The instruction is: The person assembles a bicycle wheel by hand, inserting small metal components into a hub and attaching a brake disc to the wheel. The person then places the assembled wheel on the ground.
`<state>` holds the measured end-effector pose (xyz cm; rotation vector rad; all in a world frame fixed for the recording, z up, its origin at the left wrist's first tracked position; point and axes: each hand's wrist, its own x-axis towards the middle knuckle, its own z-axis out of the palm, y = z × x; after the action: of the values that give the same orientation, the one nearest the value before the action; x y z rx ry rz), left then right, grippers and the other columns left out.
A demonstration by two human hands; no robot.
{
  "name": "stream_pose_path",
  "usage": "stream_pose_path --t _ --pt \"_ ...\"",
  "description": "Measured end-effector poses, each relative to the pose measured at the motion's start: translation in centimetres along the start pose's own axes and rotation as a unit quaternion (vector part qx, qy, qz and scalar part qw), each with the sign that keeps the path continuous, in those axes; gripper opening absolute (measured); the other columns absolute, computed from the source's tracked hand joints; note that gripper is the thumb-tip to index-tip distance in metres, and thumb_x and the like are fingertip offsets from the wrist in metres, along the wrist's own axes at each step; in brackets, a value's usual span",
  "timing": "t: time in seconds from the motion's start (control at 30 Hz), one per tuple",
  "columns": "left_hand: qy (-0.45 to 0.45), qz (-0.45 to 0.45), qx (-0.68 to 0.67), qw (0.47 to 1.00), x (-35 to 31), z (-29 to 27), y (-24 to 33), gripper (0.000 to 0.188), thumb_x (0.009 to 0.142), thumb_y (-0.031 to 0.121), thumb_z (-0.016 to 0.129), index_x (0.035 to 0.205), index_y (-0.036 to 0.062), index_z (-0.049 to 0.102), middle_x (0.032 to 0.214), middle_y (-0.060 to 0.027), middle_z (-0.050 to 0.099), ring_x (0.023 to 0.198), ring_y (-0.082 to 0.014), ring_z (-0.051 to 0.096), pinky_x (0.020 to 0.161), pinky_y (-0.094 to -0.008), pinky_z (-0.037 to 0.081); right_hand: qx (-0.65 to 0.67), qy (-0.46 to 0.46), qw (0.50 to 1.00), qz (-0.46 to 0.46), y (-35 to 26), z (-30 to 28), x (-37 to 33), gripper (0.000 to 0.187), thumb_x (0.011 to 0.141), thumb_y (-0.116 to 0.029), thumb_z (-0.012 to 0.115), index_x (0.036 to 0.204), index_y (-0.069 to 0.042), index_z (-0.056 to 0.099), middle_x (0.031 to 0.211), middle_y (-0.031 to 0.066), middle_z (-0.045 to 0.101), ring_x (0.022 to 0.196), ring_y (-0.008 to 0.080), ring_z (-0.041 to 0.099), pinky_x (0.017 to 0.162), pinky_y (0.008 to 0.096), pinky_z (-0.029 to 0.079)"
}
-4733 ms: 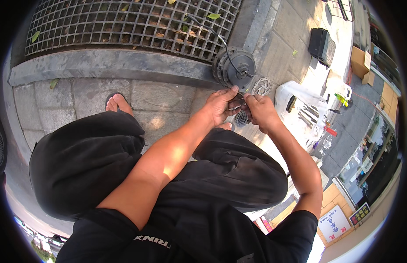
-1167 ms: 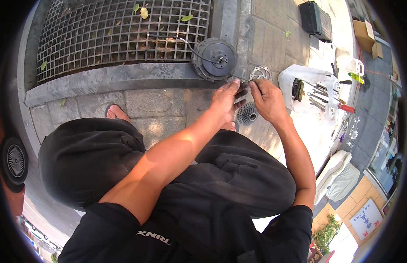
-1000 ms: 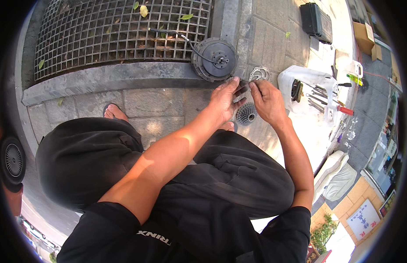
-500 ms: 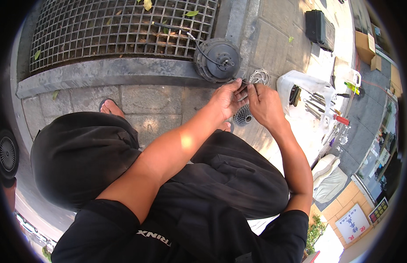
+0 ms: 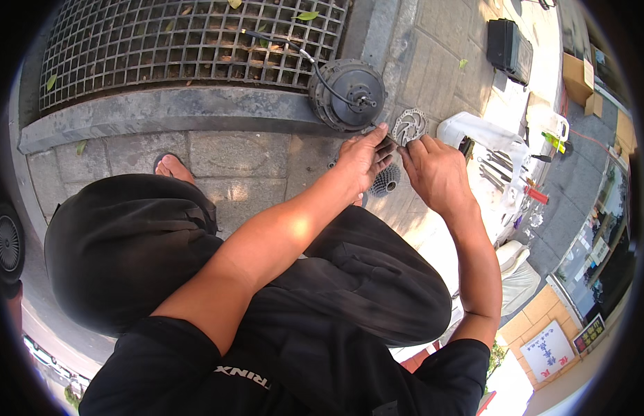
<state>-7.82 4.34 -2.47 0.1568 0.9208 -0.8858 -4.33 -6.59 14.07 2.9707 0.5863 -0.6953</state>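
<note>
My left hand (image 5: 365, 156) and my right hand (image 5: 435, 172) meet just in front of a dark hub motor (image 5: 336, 111). A thin dark piece (image 5: 392, 141), too small to name, runs between their fingertips. My left thumb and fingers are curled in a pinch, and my right fingers are bent closed at its other end. The motor leans on the stone kerb, axle facing up, with a black cable (image 5: 320, 75) trailing onto the grate. Beyond my fingers lies a slotted brake disc (image 5: 410, 126). A cassette of sprockets (image 5: 385, 182) sits below my hands, partly hidden by them.
A metal grate (image 5: 190, 48) lies behind the stone kerb (image 5: 162, 111). At right, a cut white plastic container (image 5: 467, 126) holds several wrenches (image 5: 494, 170), near a red-handled tool (image 5: 536, 195). Farther off are a black case (image 5: 509, 52) and a cardboard box (image 5: 577, 78).
My right hand has shifted slightly right and down, away from my left fingers, uncovering more of the thin piece. My left hand has moved slightly, its fingers showing more.
</note>
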Motion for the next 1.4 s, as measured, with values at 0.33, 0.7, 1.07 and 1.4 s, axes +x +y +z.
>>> stream_pose_path --t 0.33,0.7,1.07,1.4 --pt "-0.106 -0.04 -0.014 0.994 -0.9 0.1 0.7 0.017 0.105 0.026 0.072 0.114 0.0132 0.067 0.112 -0.0019 0.069 0.106 -0.0195 0.065 0.096 -0.0489 0.055 0.638 0.015 0.609 0.47 -2.0 4.0 0.7 0.036 0.111 -0.034 0.061 0.091 -0.004 0.067 0.07 -0.0019 0.057 0.05 0.0057 0.043 0.044 0.0217 0.027" --pt "0.021 -0.065 0.044 0.997 -0.9 1.5 1.1 0.023 0.099 0.03 0.082 0.108 0.0136 0.07 0.11 -0.0016 0.071 0.108 -0.0171 0.064 0.094 -0.0436 0.052 0.024 0.045 0.998 0.042 -0.6 -0.7 0.0 0.021 0.096 -0.022 0.076 0.096 -0.003 0.067 0.089 0.0149 0.066 0.082 0.0361 0.068 0.07 0.0468 0.054" --pt "0.013 -0.062 0.049 0.997 -1.4 1.7 1.5 0.025 0.099 0.033 0.081 0.109 0.0145 0.068 0.112 -0.0018 0.069 0.111 -0.0194 0.062 0.098 -0.0464 0.046 0.447 -0.048 0.793 0.412 2.0 3.4 1.7 0.032 0.108 -0.03 0.065 0.087 -0.005 0.06 0.068 0.0035 0.055 0.053 0.0199 0.053 0.049 0.035 0.042" --pt "-0.047 -0.068 0.061 0.995 -0.4 0.4 2.0 0.015 0.104 0.03 0.073 0.107 0.0161 0.069 0.109 0.0 0.072 0.108 -0.0173 0.064 0.095 -0.0432 0.043 0.039 0.005 0.995 0.096 0.4 1.3 0.7 0.046 0.108 -0.039 0.063 0.088 0.003 0.064 0.07 0.0143 0.064 0.068 0.026 0.068 0.066 0.0435 0.053"
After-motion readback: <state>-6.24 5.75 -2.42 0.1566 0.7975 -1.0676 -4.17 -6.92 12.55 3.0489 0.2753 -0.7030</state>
